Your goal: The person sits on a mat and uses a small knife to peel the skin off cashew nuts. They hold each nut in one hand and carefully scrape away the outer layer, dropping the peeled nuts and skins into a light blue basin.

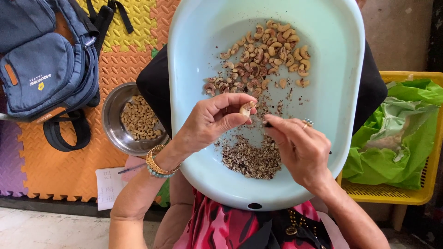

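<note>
The top of the pale blue basin [194,60] runs off the upper edge, so its far rim can't be seen. The right hand [302,150] covers most of a thin dark tool [267,124]; only a tip shows, too small to tell what kind. The backpack [44,69] at upper left is cut by the left and top edges. The steel bowl [113,115] slips partly under dark cloth and the basin. The yellow crate [415,196] at right is cropped by the edge, and the green plastic [406,138] hides its inside. The paper sheet [108,186] at lower left sits partly behind the left forearm, with writing too small to make out.
</note>
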